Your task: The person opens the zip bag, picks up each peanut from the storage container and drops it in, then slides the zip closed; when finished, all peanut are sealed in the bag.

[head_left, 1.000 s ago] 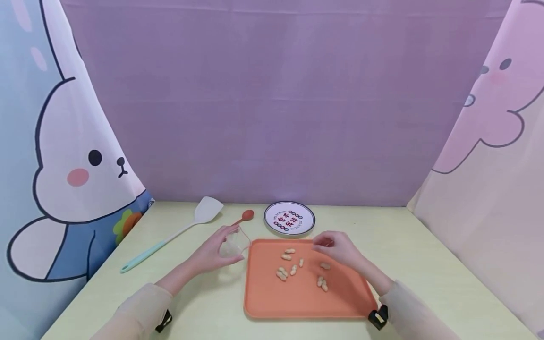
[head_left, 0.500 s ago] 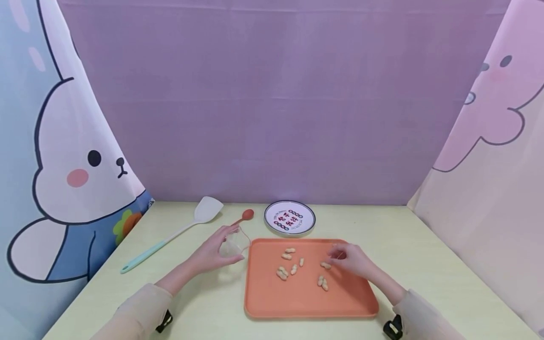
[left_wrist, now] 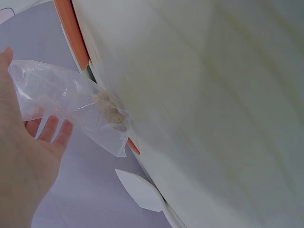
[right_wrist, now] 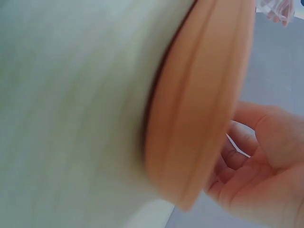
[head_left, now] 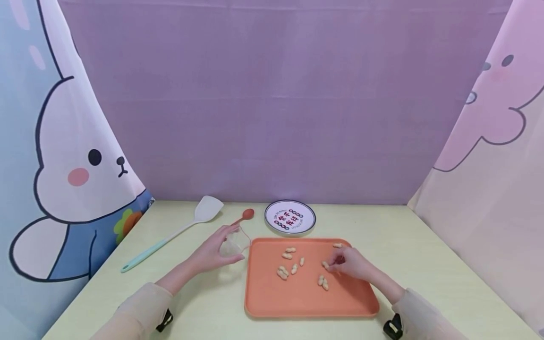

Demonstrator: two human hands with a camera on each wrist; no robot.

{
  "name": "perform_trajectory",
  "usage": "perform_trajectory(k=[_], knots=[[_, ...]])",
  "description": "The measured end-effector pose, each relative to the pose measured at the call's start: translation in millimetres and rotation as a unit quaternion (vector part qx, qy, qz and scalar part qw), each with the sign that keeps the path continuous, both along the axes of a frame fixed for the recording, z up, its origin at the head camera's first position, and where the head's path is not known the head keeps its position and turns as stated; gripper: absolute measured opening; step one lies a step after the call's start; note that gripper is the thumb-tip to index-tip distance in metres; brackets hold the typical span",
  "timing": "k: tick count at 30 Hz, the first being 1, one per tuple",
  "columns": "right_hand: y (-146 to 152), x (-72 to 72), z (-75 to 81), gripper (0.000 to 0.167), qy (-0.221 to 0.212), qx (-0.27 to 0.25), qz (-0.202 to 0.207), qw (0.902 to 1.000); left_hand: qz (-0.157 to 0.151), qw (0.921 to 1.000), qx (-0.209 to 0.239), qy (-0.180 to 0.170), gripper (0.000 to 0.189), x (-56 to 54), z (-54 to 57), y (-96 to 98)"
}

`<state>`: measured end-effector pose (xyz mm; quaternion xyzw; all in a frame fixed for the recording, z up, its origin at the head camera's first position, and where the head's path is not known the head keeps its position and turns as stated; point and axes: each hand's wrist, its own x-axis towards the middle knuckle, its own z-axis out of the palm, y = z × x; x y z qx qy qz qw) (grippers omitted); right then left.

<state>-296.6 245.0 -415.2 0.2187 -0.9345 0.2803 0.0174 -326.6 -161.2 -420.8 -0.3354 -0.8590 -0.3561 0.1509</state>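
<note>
My left hand (head_left: 214, 252) holds a clear plastic bag (head_left: 234, 243) by its mouth, left of the orange tray (head_left: 297, 302). In the left wrist view the bag (left_wrist: 71, 97) hangs from that hand (left_wrist: 28, 147), with a tan lump (left_wrist: 110, 110) at its bottom, blurred by the plastic. Over the right part of the tray, my right hand (head_left: 352, 264) has its thumb and fingers pinched at one end of a peanut (head_left: 325, 265). Several other unshelled peanuts (head_left: 282, 273) lie scattered on the tray. In the right wrist view the tray's wall (right_wrist: 199, 104) hides the right fingertips.
Behind the tray is a white round plate (head_left: 290, 217) with dark rim and red print. A red spoon (head_left: 248, 214) and a white spatula (head_left: 208, 209) with a green handle lie at back left. A purple curtain (head_left: 272, 104) closes off the table's far edge.
My right hand has moved down and right across the tray to the peanut, uncovering another peanut near the tray's far edge. The left hand and bag have stayed in place.
</note>
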Motion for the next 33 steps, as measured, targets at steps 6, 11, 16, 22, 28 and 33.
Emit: perform_trajectory(k=[6,11,16,22,28,33], knots=[[0.6,-0.3,-1.4,0.017,-0.018,-0.022,0.023,0.9993,-0.003,1.0,0.001,-0.001,0.079,-0.8,-1.9,0.4],[0.7,-1.2,-2.3,0.014,-0.011,-0.018,0.05,0.9985,-0.005,1.0,0.001,-0.001,0.08,-1.3,-4.0,-0.4],[1.2,-3.0,-3.6,0.012,0.008,-0.011,0.064,0.9979,-0.004,1.0,0.002,-0.007,0.082,-0.8,-4.0,-1.2],[1.5,-3.2,-2.8,0.01,0.004,-0.003,0.059,0.9982,-0.003,0.9999,0.001,-0.012,0.082,0.2,-2.3,-1.2],[1.2,0.6,2.9,0.012,-0.023,-0.003,0.025,0.9994,-0.003,0.9999,0.0,-0.01,0.082,0.7,-0.7,-0.6],[-0.9,-1.8,7.2,0.012,-0.027,-0.006,0.013,0.9995,-0.004,0.9999,0.002,-0.011,0.081,0.4,0.0,-0.6]])
